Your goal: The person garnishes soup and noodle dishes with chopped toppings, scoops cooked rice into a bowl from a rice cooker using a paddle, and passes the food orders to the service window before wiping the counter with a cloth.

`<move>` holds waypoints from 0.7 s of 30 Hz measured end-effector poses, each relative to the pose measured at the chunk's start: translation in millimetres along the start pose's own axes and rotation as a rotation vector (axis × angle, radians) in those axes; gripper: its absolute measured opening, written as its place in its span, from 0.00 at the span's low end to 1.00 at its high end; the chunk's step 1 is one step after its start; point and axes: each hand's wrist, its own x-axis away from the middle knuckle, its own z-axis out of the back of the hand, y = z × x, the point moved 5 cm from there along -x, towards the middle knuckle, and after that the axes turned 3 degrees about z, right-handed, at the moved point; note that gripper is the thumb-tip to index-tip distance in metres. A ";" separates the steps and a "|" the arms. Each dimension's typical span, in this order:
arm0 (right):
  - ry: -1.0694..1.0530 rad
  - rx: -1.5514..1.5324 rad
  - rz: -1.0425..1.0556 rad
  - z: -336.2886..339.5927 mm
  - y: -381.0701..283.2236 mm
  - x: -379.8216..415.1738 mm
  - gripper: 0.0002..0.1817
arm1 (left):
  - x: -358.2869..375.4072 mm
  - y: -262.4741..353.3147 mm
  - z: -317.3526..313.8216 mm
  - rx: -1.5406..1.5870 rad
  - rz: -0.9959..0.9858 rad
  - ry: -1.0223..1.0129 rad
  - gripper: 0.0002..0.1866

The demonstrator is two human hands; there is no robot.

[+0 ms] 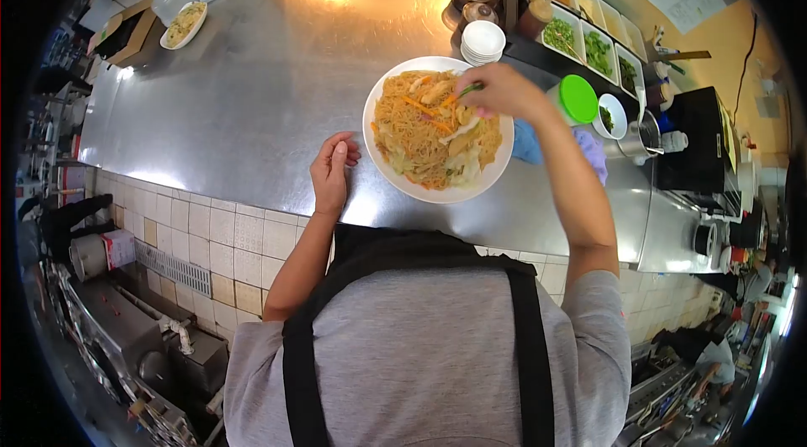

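A large white plate (375, 147) on the steel counter carries a heap of fried rice noodles (420, 132) with carrot strips, cabbage and pale pieces of meat or egg. Over the plate's upper right side, my right hand (507, 90) pinches a green herb sprig (472, 89), its tip pointing towards the noodles. Just left of the rim, my left hand (330, 171) rests at the counter's near edge, loosely curled and open, with nothing in it.
Stacked small white dishes (482, 41) stand behind the plate. At right are a green-lidded tub (578, 100), a white bowl of chopped greens (611, 116) and topping trays (561, 33). Far left sits an oval dish of food (184, 25). Another person (714, 359) is at lower right.
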 end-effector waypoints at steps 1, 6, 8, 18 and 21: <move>0.113 0.174 0.156 -7.2 -6.0 -4.5 0.08 | -0.9 0.3 -0.1 0.008 0.002 -0.007 0.16; 0.326 0.513 0.158 -22.8 -24.6 5.4 0.09 | -1.2 2.9 -0.6 0.015 0.004 -0.043 0.16; 0.325 0.485 0.155 -20.2 -40.2 18.8 0.08 | -0.8 2.9 -1.0 0.022 0.006 -0.050 0.16; 0.205 0.648 0.216 -36.6 -35.1 27.2 0.13 | 0.1 1.1 -0.5 0.040 0.015 -0.022 0.16; 0.251 0.525 0.691 -9.3 -41.0 44.7 0.15 | 2.7 4.0 -4.3 0.017 0.010 0.020 0.15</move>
